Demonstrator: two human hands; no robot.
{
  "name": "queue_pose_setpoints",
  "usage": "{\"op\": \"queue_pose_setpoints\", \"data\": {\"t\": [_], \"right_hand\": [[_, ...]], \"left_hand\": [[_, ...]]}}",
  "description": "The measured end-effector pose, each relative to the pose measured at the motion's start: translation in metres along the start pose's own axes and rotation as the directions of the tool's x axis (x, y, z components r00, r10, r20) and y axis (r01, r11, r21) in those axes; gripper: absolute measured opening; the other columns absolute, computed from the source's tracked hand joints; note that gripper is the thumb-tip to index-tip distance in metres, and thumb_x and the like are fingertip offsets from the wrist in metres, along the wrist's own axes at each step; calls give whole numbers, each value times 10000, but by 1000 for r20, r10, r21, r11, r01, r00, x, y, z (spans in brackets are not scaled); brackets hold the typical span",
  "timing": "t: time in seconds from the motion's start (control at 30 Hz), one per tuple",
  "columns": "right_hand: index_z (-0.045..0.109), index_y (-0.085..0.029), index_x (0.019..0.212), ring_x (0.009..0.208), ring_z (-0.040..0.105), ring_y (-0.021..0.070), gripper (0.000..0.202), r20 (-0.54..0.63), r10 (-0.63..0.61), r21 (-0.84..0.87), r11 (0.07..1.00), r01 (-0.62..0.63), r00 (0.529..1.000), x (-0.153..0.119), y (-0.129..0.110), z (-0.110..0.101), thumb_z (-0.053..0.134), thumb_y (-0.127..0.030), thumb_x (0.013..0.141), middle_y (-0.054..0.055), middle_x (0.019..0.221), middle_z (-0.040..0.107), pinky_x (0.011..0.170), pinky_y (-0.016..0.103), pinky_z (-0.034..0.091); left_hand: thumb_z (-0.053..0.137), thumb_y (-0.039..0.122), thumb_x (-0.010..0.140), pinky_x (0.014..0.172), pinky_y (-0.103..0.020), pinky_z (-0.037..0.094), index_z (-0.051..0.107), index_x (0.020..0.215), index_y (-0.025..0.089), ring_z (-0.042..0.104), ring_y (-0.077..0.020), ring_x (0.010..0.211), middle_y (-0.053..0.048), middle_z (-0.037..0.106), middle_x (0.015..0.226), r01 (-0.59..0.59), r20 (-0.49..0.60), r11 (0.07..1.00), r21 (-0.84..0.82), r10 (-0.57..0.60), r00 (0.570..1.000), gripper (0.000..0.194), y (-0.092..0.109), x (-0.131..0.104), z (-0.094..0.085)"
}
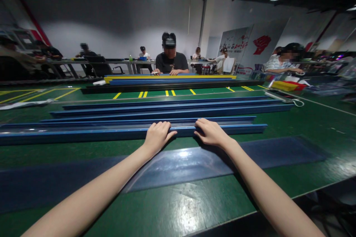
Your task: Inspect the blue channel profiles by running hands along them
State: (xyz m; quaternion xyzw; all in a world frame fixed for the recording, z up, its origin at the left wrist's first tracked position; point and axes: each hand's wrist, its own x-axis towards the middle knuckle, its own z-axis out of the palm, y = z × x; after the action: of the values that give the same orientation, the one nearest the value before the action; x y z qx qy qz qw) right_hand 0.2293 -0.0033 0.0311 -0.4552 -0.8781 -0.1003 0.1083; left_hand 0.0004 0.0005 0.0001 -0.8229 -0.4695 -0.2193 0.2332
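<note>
A long blue channel strip (91,133) lies crosswise on the green table, its raised edges running left to right. My left hand (158,135) grips its near edge, fingers curled over the top and thumb on the near side. A short way to the right, my right hand (209,132) is closed on the same strip, with fingers bent over the rim. Below my wrists a flat, shiny, see-through bluish sheet (178,166) is spread along the table. Behind the held strip lies another blue channel strip (178,112), apart from my hands.
Yellow strips (169,77) and a dark strip (178,87) lie across the far side, where a person (171,59) sits. To the right are a phone-like device (278,96) with a white cord and a red-and-yellow item (289,86). The table's near edge (222,223) runs below my arms.
</note>
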Motion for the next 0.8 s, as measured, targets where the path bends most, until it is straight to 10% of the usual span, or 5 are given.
{"op": "queue_pose_setpoints", "data": {"t": [0.8], "right_hand": [[539,-181,986,892,547,176,319,113,64,-41,997,-60,991,3,-3,5,337,-400,874,89,996,601,672,238,339]], "left_hand": [[355,455,863,620,-305,280,546,755,166,546,-176,716,-35,624,740,-18,37,1000,4,18,999,363,1,1,0]]}}
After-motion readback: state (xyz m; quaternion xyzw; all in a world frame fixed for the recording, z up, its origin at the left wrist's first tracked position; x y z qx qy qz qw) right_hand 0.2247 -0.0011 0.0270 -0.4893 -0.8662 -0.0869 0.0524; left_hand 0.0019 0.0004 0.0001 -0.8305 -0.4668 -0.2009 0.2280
